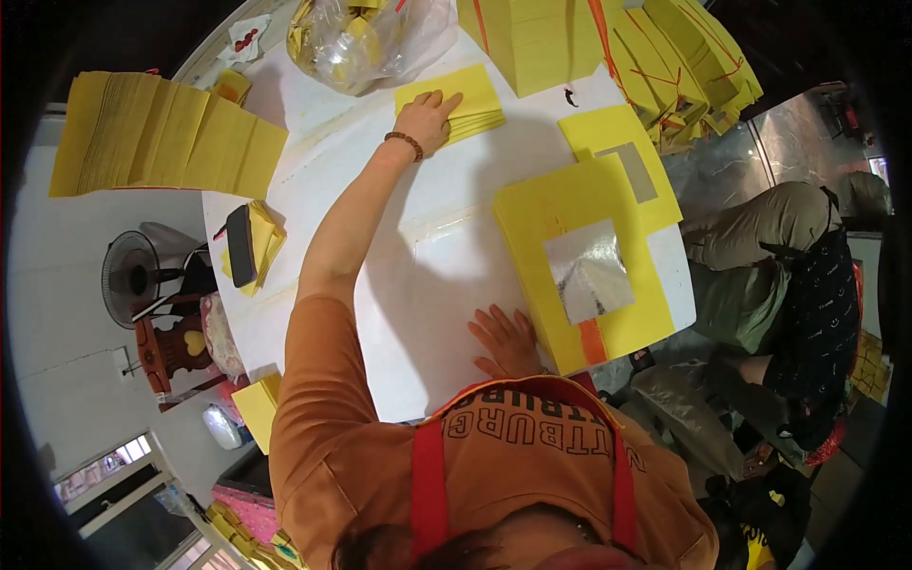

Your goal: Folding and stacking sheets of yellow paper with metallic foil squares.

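My left hand (pixel 427 122), with a beaded bracelet at its wrist, reaches far across the white table. Its fingers lie over the left part of a small stack of yellow paper (pixel 475 103), spread rather than gripping. Close to my body, my right hand (pixel 505 344) rests flat on the tabletop with its fingers apart and nothing in it. Just right of that hand stands a thick stack of large yellow sheets (pixel 522 228). A shiny silver square (pixel 589 271) and an orange strip (pixel 594 340) show on its top sheet.
A long row of yellow paper bundles (pixel 171 133) lies at the left. A dark phone (pixel 241 247) sits on yellow pieces. At the back are a clear plastic bag (pixel 366 47) and tied yellow bundles (pixel 684 66). Another person (pixel 807 323) sits at the right.
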A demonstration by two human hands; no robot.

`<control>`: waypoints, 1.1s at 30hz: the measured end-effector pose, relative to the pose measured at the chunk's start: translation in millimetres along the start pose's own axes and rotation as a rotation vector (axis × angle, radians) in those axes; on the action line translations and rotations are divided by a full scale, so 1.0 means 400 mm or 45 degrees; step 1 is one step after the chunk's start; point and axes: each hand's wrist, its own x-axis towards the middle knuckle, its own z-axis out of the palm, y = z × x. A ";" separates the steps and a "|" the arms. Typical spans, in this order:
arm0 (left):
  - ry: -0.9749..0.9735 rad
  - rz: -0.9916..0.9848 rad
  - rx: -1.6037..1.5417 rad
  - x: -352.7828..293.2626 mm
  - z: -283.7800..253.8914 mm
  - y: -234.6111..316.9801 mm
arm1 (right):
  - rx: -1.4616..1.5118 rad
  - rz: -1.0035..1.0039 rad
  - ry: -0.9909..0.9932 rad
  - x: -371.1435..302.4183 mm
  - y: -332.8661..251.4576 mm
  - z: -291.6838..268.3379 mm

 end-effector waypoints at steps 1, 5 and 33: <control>-0.116 -0.046 -0.028 0.003 -0.003 0.008 | -0.005 -0.006 0.014 -0.002 0.001 0.003; -0.055 -0.087 0.078 -0.031 0.040 0.056 | 0.128 0.017 0.008 -0.006 0.004 0.007; 0.020 -0.265 -0.126 0.020 0.035 -0.062 | 1.287 0.465 -0.517 -0.376 0.134 -0.492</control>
